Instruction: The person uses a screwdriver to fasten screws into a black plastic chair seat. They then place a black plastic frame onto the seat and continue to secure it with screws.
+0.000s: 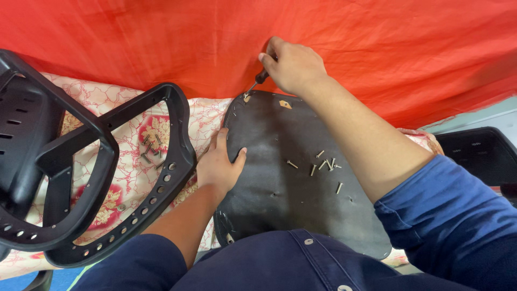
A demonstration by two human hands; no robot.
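the right hand (293, 67) is clenched around the handle of a screwdriver (257, 81), whose thin shaft slants down and away from the knuckles to a small fitting at the far edge of a black seat panel (291, 199). the panel lies flat, underside up, just below that hand and stretching back toward the person's lap. the left hand (219, 164) grips the panel's near-left rim — thumb pressed on the top face, fingers curled over the edge — so it is closed on the panel.

between the two hands, a little to the right of the left thumb, loose silver screws (323, 164) lie scattered on the panel, none touching either hand. a tan diamond-shaped mark (285, 104) sits on the panel just under the right wrist.

to the left of the left hand, a black plastic chair-back frame (156, 183) with a row of holes rests on a floral pink cloth (107, 102); more small screws (151, 148) lie inside its opening. behind the right hand hangs a red-orange sheet (377, 43).
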